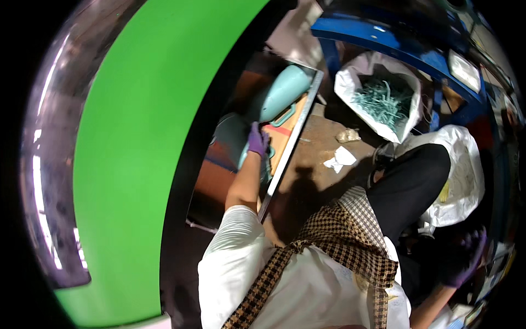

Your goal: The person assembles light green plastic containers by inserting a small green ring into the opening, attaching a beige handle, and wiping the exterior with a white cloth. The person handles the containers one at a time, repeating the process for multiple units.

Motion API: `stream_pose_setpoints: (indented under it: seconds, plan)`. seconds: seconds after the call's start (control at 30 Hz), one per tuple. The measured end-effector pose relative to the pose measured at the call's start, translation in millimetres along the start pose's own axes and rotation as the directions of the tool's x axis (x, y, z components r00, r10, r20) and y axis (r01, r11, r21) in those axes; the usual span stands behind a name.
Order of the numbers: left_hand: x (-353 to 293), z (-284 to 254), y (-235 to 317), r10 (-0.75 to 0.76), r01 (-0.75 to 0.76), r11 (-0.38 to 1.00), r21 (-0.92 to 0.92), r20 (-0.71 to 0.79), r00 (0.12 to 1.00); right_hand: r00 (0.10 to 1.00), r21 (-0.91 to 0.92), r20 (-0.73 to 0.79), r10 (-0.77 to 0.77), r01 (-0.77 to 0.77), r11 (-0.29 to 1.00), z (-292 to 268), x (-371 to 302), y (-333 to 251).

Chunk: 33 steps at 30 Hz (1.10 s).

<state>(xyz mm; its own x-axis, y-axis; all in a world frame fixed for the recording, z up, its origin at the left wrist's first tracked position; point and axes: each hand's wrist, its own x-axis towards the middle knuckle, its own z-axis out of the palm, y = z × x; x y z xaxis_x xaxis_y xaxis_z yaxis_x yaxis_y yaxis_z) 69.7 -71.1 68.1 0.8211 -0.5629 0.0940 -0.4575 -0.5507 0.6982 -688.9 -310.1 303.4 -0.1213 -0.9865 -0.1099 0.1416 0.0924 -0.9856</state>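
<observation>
My left hand (257, 140), in a purple glove, reaches into a metal-edged tray (298, 123) beside the green machine. Its fingers are closed on a pale teal plastic jug (241, 158), most of which lies in shadow or behind the hand and forearm. Just beyond it, another teal jug (286, 92) lies on its side, its loop handle toward the tray's edge. Well away at the lower right, my right hand (468, 256), also purple-gloved, hangs beside my body with its fingers apart and nothing visible in them.
The green machine panel (137, 153) with a dark edge rises close on the left. A white sack (350, 82) of teal plastic strips stands under a blue metal bench (356, 30). Another white sack (468, 170) is by my knee. Crumpled white paper (341, 159) lies on the floor.
</observation>
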Motion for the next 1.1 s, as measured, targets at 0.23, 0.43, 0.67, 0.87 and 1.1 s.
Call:
stream_pose_setpoints:
  seconds: [0.23, 0.43, 0.67, 0.87, 1.1]
  plan:
    - [92.7, -8.6, -22.5, -0.236, 0.139, 0.894, 0.426, 0.184, 0.954, 0.801, 0.385, 0.548, 0.242, -0.498, 0.777, 86.9, -30.8, 24.1]
    - [88.4, 14.3, 23.6, -0.125, 0.125, 0.992, 0.01, 0.118, 0.985, 0.873, 0.176, 0.454, 0.178, -0.284, 0.943, 84.5, -35.6, 34.1]
    - [-74.7, -39.7, 289.9, 0.714, -0.821, 0.562, -0.103, -0.441, 0.544, 0.621, -0.28, 0.587, -0.52, 0.758, 0.589, 99.7, -48.8, 18.9]
    - [-197.8, 14.1, 453.2, 0.894, -0.79, 0.449, -0.418, 0.21, 0.397, 0.189, -0.077, 0.743, -0.642, 0.977, 0.198, 138.6, -66.8, 14.6]
    - [-216.0, 46.8, 498.3, 0.988, -0.858, 0.134, -0.495, -0.001, 0.155, 0.314, -0.21, 0.619, -0.72, 0.949, 0.234, 129.6, -73.4, 19.3]
